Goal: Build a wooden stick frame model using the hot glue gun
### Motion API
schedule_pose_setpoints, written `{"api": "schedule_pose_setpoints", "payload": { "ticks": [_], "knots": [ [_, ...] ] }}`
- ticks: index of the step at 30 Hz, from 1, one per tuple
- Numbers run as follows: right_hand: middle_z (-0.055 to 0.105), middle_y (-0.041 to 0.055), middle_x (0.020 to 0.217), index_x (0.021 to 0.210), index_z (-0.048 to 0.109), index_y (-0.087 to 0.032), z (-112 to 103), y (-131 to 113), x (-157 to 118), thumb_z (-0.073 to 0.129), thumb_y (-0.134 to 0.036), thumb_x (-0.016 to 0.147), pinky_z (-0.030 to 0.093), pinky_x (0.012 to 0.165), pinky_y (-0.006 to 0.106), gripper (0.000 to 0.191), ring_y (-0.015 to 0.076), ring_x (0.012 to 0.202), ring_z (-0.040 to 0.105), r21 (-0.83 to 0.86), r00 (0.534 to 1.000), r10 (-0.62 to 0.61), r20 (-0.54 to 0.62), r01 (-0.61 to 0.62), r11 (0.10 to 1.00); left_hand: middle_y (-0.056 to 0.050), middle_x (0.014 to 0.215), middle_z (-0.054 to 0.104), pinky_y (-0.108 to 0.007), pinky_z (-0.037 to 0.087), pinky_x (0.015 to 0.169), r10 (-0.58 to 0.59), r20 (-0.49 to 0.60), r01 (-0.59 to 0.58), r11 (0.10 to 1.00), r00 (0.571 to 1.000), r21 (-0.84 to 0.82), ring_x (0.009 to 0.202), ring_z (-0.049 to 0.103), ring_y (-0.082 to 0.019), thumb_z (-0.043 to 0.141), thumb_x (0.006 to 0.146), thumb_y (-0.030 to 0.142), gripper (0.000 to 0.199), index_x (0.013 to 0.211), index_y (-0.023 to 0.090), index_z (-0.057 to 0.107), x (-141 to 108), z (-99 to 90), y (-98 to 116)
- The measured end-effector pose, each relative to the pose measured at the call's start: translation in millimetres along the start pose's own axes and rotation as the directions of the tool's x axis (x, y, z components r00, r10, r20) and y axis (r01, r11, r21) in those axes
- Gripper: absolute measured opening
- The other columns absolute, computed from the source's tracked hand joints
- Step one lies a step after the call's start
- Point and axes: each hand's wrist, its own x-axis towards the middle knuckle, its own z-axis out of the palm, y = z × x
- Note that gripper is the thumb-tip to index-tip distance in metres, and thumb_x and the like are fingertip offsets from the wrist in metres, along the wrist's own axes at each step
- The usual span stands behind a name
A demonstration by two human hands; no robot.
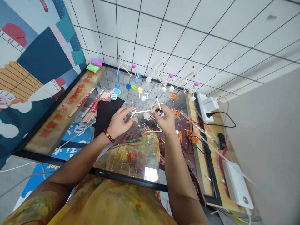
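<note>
A small frame of pale wooden sticks point(142, 111) spans the space between my two hands above the glass tabletop. My left hand point(120, 122) pinches its left end, where short pieces meet. At its right end, my right hand point(166, 118) has thumb and fingers closed on the sticks, and a dark-tipped stick point(158, 102) rises by the fingers. Just below the frame, a white round piece point(146, 116) sits between the hands. Behind them a small square of sticks point(143, 96) lies on the glass.
Three stick models point(128, 70) with coloured balls stand along the back edge. Coloured caps point(128, 86), red-wrapped stick bundles point(96, 107) and black sheets point(105, 115) lie left. A power strip point(207, 107), cables and a white device point(237, 184) are right.
</note>
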Motion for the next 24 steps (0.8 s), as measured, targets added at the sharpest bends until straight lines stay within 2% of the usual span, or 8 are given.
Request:
{"api": "schedule_pose_setpoints", "payload": {
  "ticks": [4, 10, 17, 24],
  "knots": [
    [0.071, 0.0007, 0.082, 0.083, 0.069, -0.023, 0.7, 0.0, 0.1, 0.071, -0.037, 0.083, 0.049, 0.078, 0.033, 0.014, 0.0181, 0.077, 0.063, -0.004, 1.0, -0.001, -0.011, 0.001, 1.0, -0.006, 0.111, 0.067, -0.021, 0.047, 0.055, 0.023, -0.005, -0.023, 1.0, 1.0, 0.02, 0.051, 0.049, -0.003, 0.062, 0.085, 0.024, 0.04, 0.125, 0.02, 0.066, -0.9, 0.9, 1.1],
    [0.07, 0.0011, 0.082, 0.086, 0.069, -0.023, -0.2, 0.1, -0.3, 0.07, -0.035, 0.084, 0.048, 0.077, 0.033, 0.013, 0.0177, 0.077, 0.061, 0.0, 0.999, -0.002, -0.034, 0.002, 1.0, -0.007, 0.113, 0.069, -0.022, 0.047, 0.055, 0.024, -0.035, -0.022, 0.999, 0.999, 0.034, 0.05, 0.05, -0.004, 0.061, 0.086, 0.025, 0.033, 0.118, 0.018, 0.069, -0.3, -0.8, 3.8],
    [0.069, 0.0009, 0.083, 0.086, 0.066, -0.023, 0.5, 3.8, -0.9, 0.07, -0.038, 0.084, 0.048, 0.077, 0.033, 0.016, 0.0179, 0.077, 0.06, 0.009, 0.998, 0.026, -0.059, -0.026, 1.0, -0.003, 0.093, 0.072, -0.024, 0.049, 0.063, -0.009, -0.06, 0.016, 0.993, 0.998, 0.114, 0.053, 0.053, -0.007, 0.064, 0.087, 0.03, 0.03, 0.114, 0.02, 0.072, 0.5, -0.9, 5.1],
    [0.068, 0.0001, 0.081, 0.085, 0.066, -0.023, 0.3, 5.6, -0.4, 0.07, -0.037, 0.084, 0.046, 0.075, 0.032, 0.015, 0.0172, 0.075, 0.06, 0.018, 0.998, 0.042, -0.052, -0.041, 0.999, -0.006, 0.108, 0.071, -0.023, 0.048, 0.059, 0.021, -0.066, -0.016, 0.997, 0.998, 0.08, 0.052, 0.052, -0.006, 0.061, 0.087, 0.028, 0.031, 0.115, 0.019, 0.071, 0.6, -1.8, 6.4]
  ]
}}
